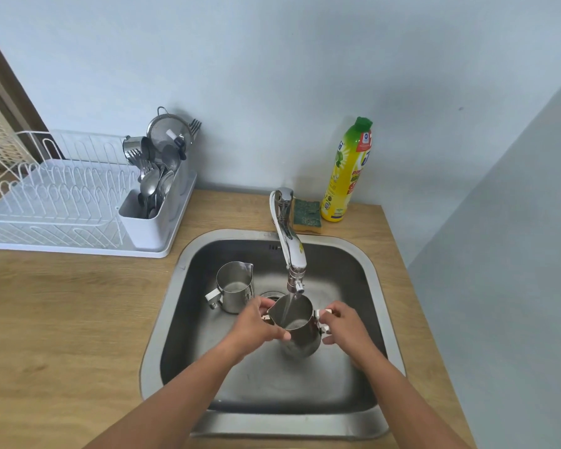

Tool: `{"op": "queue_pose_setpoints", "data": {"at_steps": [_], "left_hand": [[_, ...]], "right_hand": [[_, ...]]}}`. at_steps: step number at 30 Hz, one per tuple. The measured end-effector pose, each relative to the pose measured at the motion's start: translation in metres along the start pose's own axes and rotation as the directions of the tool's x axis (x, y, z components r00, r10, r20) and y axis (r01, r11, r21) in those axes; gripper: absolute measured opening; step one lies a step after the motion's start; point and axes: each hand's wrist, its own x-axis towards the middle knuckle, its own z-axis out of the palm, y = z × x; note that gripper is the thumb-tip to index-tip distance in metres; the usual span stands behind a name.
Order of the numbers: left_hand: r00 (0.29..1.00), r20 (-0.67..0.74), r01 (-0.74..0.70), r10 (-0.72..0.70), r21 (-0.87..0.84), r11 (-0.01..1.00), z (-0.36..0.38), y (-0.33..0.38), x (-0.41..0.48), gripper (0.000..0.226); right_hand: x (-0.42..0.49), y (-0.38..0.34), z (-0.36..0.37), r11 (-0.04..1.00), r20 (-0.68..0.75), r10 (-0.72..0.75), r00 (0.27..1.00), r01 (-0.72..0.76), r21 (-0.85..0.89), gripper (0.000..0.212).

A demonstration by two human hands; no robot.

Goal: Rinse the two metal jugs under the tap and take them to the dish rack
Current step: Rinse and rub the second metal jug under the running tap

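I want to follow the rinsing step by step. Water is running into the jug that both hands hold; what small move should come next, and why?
Probably tip the held jug to pour out the water. The tap streams into it, the left hand grips its body and the right hand its handle. The second jug waits upright in the sink.

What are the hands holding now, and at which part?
Both hold one metal jug under the running tap. The left hand grips its body near the spout; the right hand holds its handle. The other jug stands free.
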Motion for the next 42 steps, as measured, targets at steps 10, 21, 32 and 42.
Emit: {"op": "queue_pose_setpoints", "data": {"at_steps": [10, 21, 32, 42], "left_hand": [[0.995, -0.051, -0.081, 0.09, 0.161, 0.984, -0.011, 0.006, -0.001, 0.066], [0.998, -0.008, -0.053, 0.055, 0.111, 0.992, -0.023, 0.02, -0.005, 0.063], [1.0, 0.003, 0.009, -0.01, 0.196, 0.981, -0.03, 0.032, -0.005, 0.044], [0.996, 0.011, 0.081, -0.088, 0.294, 0.952, -0.028, 0.033, 0.005, 0.04]], "right_hand": [[0.008, 0.002, 0.007, 0.992, 0.024, 0.026, 0.999, -0.029, 0.123, 0.013], [0.0, -0.005, 0.004, 0.996, 0.106, -0.087, 0.991, 0.089, -0.017, 0.015], [0.0, -0.01, 0.012, 1.0, 0.159, 0.022, 0.987, -0.022, 0.002, 0.036], [0.015, -0.001, 0.014, 0.889, 0.29, 0.351, 0.891, -0.414, 0.196, 0.039]]}}
